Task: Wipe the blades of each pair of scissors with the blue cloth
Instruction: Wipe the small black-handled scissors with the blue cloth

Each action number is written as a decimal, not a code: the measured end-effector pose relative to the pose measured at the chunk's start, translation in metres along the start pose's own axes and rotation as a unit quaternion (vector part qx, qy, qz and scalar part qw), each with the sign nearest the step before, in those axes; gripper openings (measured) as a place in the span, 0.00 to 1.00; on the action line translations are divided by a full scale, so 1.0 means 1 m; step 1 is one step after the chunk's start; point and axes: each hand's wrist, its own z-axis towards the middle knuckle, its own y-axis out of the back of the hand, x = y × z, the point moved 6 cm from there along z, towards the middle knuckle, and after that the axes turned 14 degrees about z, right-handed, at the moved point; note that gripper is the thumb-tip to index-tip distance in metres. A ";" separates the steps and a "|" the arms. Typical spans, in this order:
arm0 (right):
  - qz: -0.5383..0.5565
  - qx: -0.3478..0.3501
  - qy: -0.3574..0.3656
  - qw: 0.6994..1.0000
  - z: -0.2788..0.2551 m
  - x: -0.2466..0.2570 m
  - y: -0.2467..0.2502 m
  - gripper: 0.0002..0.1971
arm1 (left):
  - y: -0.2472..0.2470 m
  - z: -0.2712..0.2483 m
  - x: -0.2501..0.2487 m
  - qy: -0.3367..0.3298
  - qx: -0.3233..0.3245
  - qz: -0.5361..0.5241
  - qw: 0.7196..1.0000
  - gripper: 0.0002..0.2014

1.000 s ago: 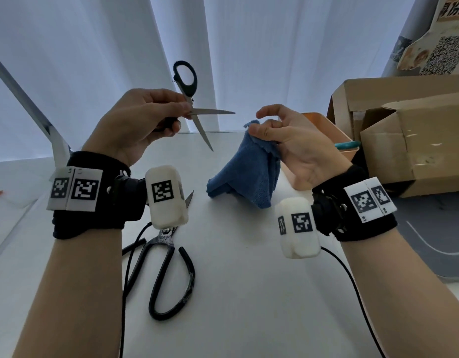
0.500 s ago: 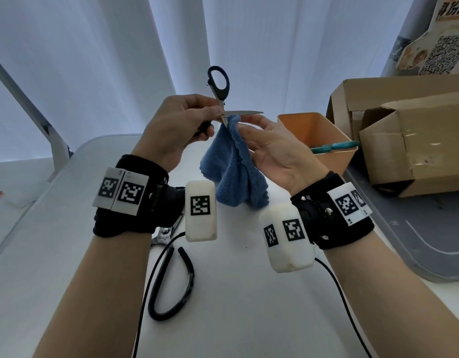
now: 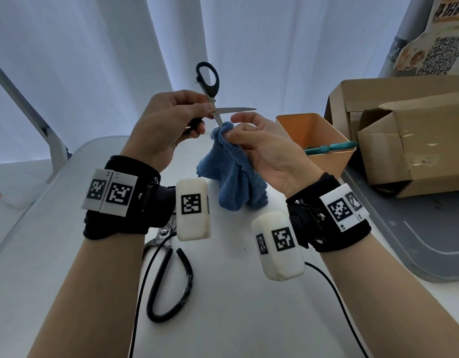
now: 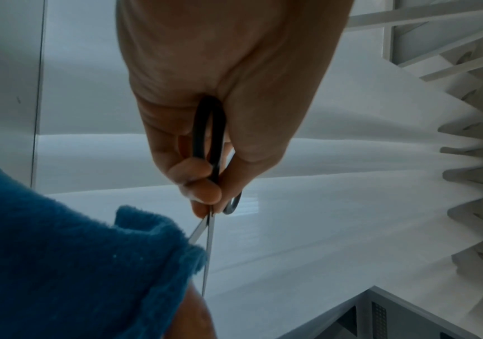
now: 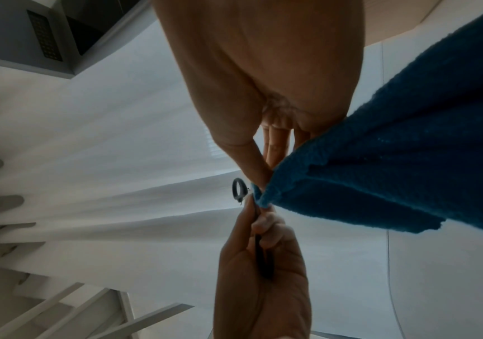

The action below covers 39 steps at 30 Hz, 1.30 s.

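My left hand (image 3: 194, 117) grips the lower black handle of a small pair of scissors (image 3: 211, 99), held up with its two steel blades spread apart. One blade points right; the other slants down into the blue cloth (image 3: 231, 177). My right hand (image 3: 232, 130) pinches the cloth's top fold around that lower blade, the rest of the cloth hanging down to the table. In the left wrist view the scissors (image 4: 209, 165) sit between curled fingers, cloth (image 4: 74, 263) at the blade. The right wrist view shows the cloth (image 5: 379, 160) and the scissors' free handle ring (image 5: 239, 189).
A large black-handled pair of scissors (image 3: 169, 267) lies on the white table (image 3: 249, 319) under my left wrist. An orange bin (image 3: 316, 140) holding teal-handled scissors (image 3: 331, 148) stands at the right, with cardboard boxes (image 3: 409, 140) behind it on a grey tray (image 3: 416, 241).
Both hands came together toward the middle. The cloth rose to the open scissors, and my right hand now pinches it around the lower blade, slightly lower than half a second ago.
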 end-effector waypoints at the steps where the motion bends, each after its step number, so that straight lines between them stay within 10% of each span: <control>1: -0.005 0.005 0.000 1.000 0.000 0.000 -0.001 0.16 | 0.002 0.000 0.000 0.000 -0.003 -0.003 1.000 0.02; 33: -0.010 0.009 -0.017 1.000 0.002 0.007 0.014 0.13 | 0.033 0.006 0.010 0.017 -0.075 -0.112 0.991 0.03; 39: -0.148 -0.014 -0.022 0.989 0.005 -0.001 0.023 0.08 | 0.036 0.009 0.015 0.020 -0.076 -0.154 0.985 0.05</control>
